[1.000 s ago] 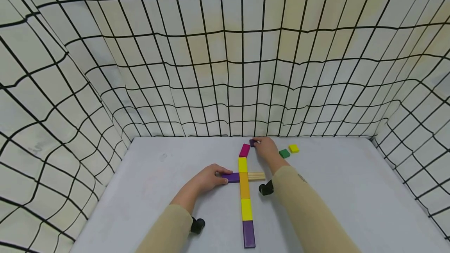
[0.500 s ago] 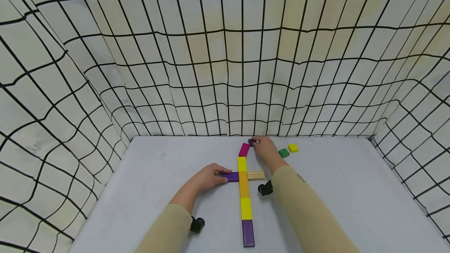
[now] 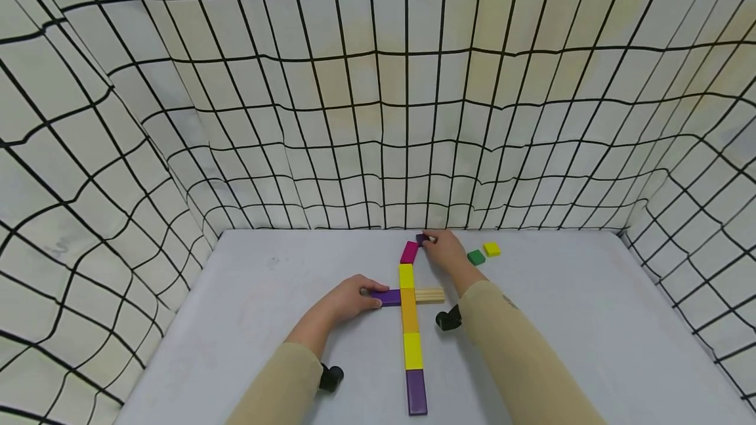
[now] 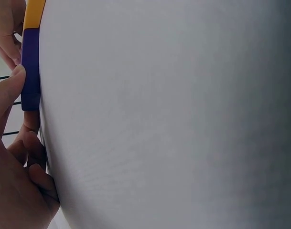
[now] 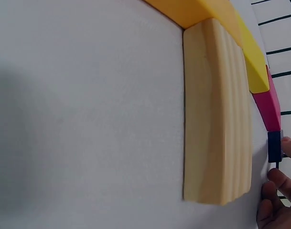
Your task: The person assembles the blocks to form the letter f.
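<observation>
My left hand (image 3: 348,297) pinches a flat purple block (image 3: 390,297) between thumb and fingers; the block's other end meets the side of an orange block (image 3: 409,310). At the far end of the row, my right hand (image 3: 445,251) holds a small dark purple block (image 3: 421,239) by its edge. In the right wrist view that dark block (image 5: 274,146) sits against the end of a magenta block (image 5: 268,109). The magenta piece lies slanted beyond a yellow block (image 3: 406,275). Opposite the left purple block, a grooved bare-wood block (image 3: 430,295) juts out from the orange one.
Nearer me the row continues with a yellow block (image 3: 413,350) and a purple block (image 3: 416,392). Right of my right hand lie a loose green block (image 3: 476,257) and a yellow block (image 3: 492,249). Black netting (image 3: 407,144) over white sheeting encloses the white table (image 3: 248,320).
My right hand has shifted slightly left, bringing the small dark purple block closer to the magenta block. My left hand stays on its purple block.
</observation>
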### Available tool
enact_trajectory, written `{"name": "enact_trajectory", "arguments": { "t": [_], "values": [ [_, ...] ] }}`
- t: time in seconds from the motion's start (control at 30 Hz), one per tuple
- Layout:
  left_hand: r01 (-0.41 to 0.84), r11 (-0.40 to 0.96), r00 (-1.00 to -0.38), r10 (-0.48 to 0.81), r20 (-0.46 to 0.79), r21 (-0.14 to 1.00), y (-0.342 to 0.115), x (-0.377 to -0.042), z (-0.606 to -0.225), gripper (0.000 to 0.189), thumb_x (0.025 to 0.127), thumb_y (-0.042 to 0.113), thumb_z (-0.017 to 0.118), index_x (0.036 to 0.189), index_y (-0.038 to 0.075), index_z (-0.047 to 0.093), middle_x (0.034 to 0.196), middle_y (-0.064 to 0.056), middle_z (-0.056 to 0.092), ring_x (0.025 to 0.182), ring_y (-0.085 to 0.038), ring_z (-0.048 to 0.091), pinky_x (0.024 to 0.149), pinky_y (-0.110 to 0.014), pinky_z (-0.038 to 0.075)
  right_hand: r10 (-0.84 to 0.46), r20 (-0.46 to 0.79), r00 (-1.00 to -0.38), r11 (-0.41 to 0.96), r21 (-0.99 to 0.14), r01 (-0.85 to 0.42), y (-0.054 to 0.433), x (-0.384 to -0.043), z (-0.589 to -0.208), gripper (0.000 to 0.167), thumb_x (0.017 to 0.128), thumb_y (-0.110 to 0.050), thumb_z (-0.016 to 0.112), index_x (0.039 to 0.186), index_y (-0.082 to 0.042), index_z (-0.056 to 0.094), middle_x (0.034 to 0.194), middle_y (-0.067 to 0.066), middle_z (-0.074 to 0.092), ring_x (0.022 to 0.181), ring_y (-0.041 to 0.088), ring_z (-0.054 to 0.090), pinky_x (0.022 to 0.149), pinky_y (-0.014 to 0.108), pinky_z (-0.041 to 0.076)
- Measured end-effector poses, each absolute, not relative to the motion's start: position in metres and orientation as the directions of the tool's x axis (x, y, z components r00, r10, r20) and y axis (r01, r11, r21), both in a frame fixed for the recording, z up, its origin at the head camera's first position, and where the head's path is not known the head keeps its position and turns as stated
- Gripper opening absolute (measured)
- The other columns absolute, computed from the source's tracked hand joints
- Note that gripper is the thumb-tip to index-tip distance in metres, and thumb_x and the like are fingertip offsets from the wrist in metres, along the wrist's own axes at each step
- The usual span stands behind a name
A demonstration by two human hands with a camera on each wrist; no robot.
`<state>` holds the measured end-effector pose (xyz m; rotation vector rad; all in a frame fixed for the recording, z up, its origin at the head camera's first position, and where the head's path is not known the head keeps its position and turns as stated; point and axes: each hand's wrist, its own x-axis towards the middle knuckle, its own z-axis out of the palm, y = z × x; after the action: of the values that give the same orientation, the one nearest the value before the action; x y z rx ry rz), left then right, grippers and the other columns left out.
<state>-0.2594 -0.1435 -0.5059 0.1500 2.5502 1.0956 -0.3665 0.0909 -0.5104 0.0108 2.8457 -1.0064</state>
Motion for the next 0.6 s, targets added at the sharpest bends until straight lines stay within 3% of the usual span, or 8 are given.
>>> {"name": "enact_trajectory", "arguments": {
  "t": [0.27,0.6],
  "values": [
    [-0.048,0.699,-0.932,0.226,-0.285,0.713,-0.142,-0.259,-0.507,0.025,0.091,0.024,0.073,0.115,0.031,0.075,0.124,-0.005,0.061,0.121,-0.031,0.051,0.107,-0.059,0.036,-0.017,-0.125,-0.992,0.735,-0.674,0.072,0.095,-0.360,-0.507,0.042,0.101,-0.027,0.059,0.143,-0.020,0.056,0.134,0.013,0.056,0.114,0.029,0.054,0.099,0.044,0.048],
    [-0.032,0.715,-0.934,0.227,-0.276,0.698,-0.143,-0.260,-0.510,0.025,0.091,0.026,0.073,0.115,0.033,0.074,0.125,-0.004,0.061,0.121,-0.031,0.052,0.106,-0.060,0.036,-0.062,-0.022,-0.998,0.796,-0.604,-0.036,0.116,-0.350,-0.492,0.042,0.099,-0.032,0.061,0.139,-0.021,0.060,0.132,0.011,0.061,0.122,0.032,0.053,0.102,0.047,0.045]
  ]
}}
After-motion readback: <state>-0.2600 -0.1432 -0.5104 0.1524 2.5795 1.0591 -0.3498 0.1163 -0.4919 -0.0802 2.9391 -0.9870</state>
